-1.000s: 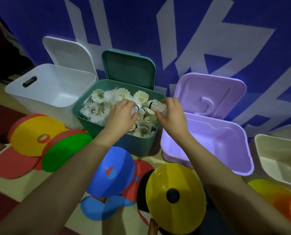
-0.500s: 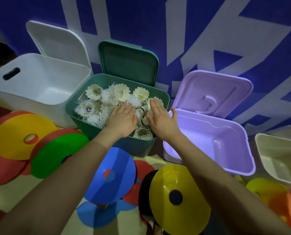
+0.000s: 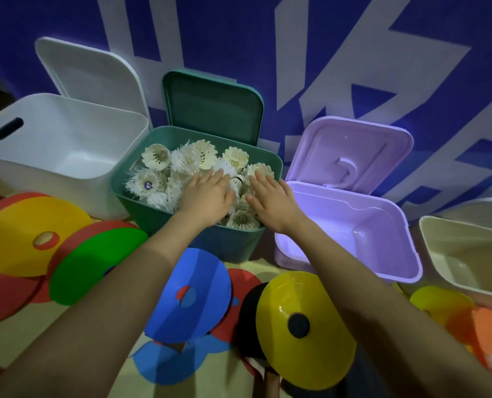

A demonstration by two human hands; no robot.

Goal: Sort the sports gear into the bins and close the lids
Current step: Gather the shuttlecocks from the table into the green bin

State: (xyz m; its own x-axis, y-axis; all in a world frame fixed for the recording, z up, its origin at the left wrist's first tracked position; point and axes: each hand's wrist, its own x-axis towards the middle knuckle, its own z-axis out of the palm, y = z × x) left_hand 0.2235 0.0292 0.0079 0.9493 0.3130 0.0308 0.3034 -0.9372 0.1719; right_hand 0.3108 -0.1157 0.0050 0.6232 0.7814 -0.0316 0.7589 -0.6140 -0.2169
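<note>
Pressing flat on shuttlecocks point(image 3: 155, 160) (green bin point(image 3: 233, 242)): left hand point(image 3: 210, 195), right hand point(image 3: 273, 201).

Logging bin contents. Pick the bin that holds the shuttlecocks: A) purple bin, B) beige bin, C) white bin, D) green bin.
D: the shuttlecocks are piled in the green bin, with both hands laid flat on them.
</note>
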